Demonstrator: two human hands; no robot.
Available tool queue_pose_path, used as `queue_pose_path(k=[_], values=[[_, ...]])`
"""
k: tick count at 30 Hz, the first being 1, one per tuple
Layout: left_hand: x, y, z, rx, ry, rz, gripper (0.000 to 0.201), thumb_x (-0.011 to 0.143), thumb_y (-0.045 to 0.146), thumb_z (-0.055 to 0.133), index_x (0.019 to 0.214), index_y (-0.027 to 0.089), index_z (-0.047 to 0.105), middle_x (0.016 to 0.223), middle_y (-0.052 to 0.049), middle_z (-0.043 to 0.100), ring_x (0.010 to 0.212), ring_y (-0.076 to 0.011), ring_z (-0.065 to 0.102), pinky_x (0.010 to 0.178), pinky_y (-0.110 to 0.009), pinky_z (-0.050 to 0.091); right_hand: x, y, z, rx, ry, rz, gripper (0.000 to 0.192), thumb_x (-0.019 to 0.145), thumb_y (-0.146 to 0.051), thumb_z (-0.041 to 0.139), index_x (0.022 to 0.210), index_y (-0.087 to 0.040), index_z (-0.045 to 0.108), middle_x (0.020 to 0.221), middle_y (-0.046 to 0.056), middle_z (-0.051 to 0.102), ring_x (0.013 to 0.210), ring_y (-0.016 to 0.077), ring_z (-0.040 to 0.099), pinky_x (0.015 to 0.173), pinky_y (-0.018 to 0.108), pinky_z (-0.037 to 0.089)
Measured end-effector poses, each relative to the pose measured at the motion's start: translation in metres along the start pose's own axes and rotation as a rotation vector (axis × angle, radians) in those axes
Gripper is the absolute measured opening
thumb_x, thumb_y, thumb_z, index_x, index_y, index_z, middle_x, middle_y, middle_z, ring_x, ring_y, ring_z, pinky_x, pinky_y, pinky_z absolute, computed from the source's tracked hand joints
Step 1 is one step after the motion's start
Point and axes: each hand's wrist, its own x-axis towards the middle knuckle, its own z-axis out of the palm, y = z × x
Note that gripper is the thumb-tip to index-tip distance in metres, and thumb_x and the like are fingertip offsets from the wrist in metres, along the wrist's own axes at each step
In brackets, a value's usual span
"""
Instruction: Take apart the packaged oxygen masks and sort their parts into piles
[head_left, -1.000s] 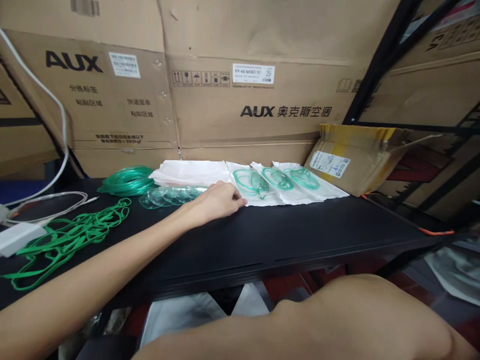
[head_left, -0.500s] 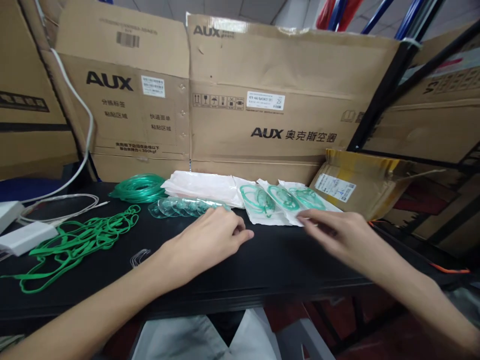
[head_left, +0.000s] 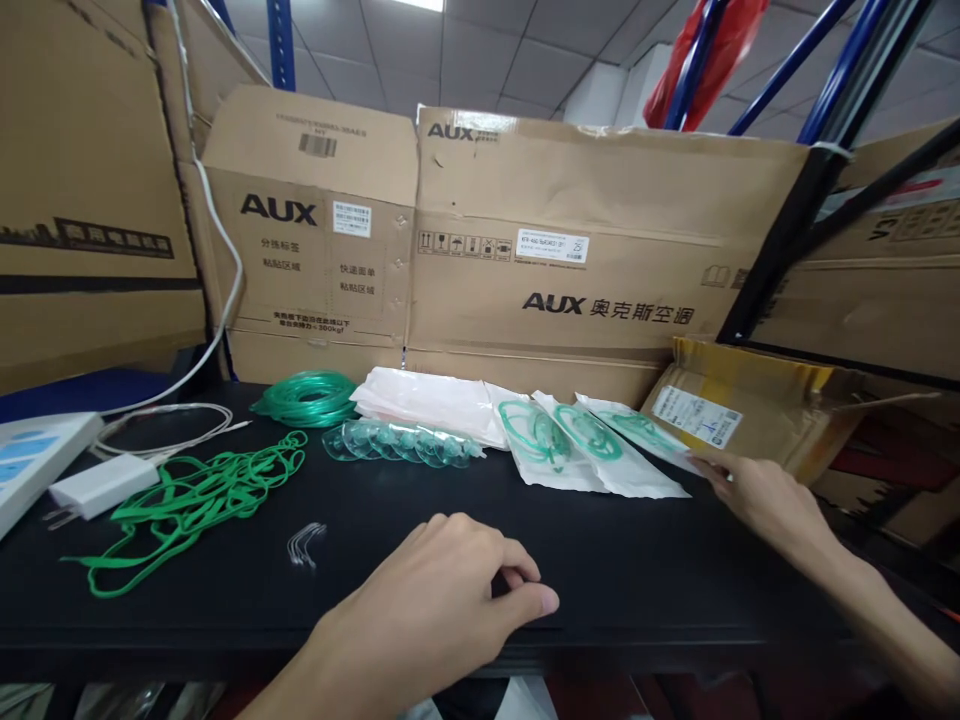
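Note:
My right hand pinches the right end of the rightmost clear-fronted white pouch, which has green tubing inside. Two similar pouches lie beside it: a middle pouch and a left pouch. Low over the front of the table, my left hand is loosely curled, its thumb apart from the fingers and nothing visible in it. Behind it lies a row of overlapping clear green-tinted plastic masks. Flat white pouches are stacked at the back.
A coil of green tubing, tangled green elastic straps and thin metal strips lie on the black table. A white charger with cable is at left. Cardboard boxes wall the back; an opened carton stands right.
My right hand has moved right and taken the rightmost pouch's end, spreading the pouches. My left hand has drawn back from the masks toward the table's front. The view has tilted up.

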Motion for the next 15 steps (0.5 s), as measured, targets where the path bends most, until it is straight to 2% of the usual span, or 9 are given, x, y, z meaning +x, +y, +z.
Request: queue_pose_path(k=[2, 4, 8, 10, 12, 14, 15], values=[[-0.001, -0.002, -0.001, -0.023, -0.006, -0.002, 0.03, 0.094, 0.054, 0.062, 0.101, 0.035, 0.083, 0.086, 0.001, 0.079, 0.079, -0.0214, 0.069, 0.072, -0.032, 0.044, 0.011, -0.006, -0.007, 0.071, 0.02, 0.053, 0.013, 0.091, -0.028, 0.055, 0.092, -0.028, 0.067, 0.071, 0.014, 0.073, 0.063, 0.0329, 0.07, 0.063, 0.043, 0.048], [-0.002, -0.004, -0.001, -0.047, -0.002, -0.002, 0.029, 0.093, 0.055, 0.063, 0.1, 0.035, 0.083, 0.085, 0.002, 0.079, 0.079, -0.0207, 0.069, 0.074, -0.031, 0.046, 0.023, -0.016, -0.015, 0.153, 0.041, 0.083, 0.012, 0.096, -0.025, 0.048, 0.1, -0.029, 0.059, 0.084, 0.015, 0.076, 0.065, 0.0271, 0.072, 0.069, 0.04, 0.052], [-0.002, -0.006, -0.004, -0.1, 0.024, -0.015, 0.029, 0.093, 0.053, 0.062, 0.097, 0.034, 0.084, 0.086, 0.002, 0.08, 0.083, -0.0209, 0.071, 0.079, -0.03, 0.047, 0.042, -0.041, -0.035, 0.24, 0.102, 0.087, 0.015, 0.097, -0.018, 0.048, 0.107, -0.027, 0.053, 0.108, 0.02, 0.074, 0.086, 0.0213, 0.075, 0.075, 0.035, 0.054], [0.0, -0.007, -0.005, -0.138, 0.04, -0.03, 0.03, 0.093, 0.053, 0.063, 0.096, 0.032, 0.084, 0.083, 0.001, 0.08, 0.082, -0.0207, 0.072, 0.078, -0.03, 0.048, 0.048, -0.054, -0.047, 0.255, 0.154, 0.08, 0.013, 0.1, -0.019, 0.048, 0.108, -0.026, 0.054, 0.11, 0.02, 0.073, 0.094, 0.0214, 0.074, 0.079, 0.038, 0.053], [0.002, -0.009, -0.006, -0.195, 0.057, -0.046, 0.033, 0.093, 0.054, 0.063, 0.097, 0.029, 0.084, 0.078, -0.001, 0.079, 0.079, -0.0202, 0.072, 0.076, -0.028, 0.05, 0.051, -0.068, -0.058, 0.284, 0.269, 0.074, 0.007, 0.103, -0.028, 0.049, 0.104, -0.026, 0.056, 0.106, 0.02, 0.073, 0.095, 0.0231, 0.073, 0.079, 0.042, 0.052], [0.005, -0.013, -0.007, -0.28, 0.081, -0.054, 0.038, 0.094, 0.057, 0.061, 0.1, 0.027, 0.083, 0.077, -0.002, 0.078, 0.077, -0.0199, 0.073, 0.071, -0.027, 0.051, 0.049, -0.085, -0.067, 0.399, 0.366, 0.056, 0.015, 0.103, -0.04, 0.054, 0.099, -0.027, 0.057, 0.101, 0.018, 0.073, 0.09, 0.0239, 0.073, 0.079, 0.045, 0.053], [0.007, -0.015, -0.007, -0.327, 0.098, -0.051, 0.041, 0.095, 0.059, 0.059, 0.103, 0.026, 0.082, 0.079, -0.003, 0.078, 0.077, -0.02, 0.073, 0.068, -0.027, 0.052, 0.046, -0.094, -0.07, 0.493, 0.363, 0.039, 0.018, 0.101, -0.045, 0.056, 0.098, -0.027, 0.057, 0.099, 0.016, 0.073, 0.086, 0.0233, 0.073, 0.078, 0.045, 0.054]])
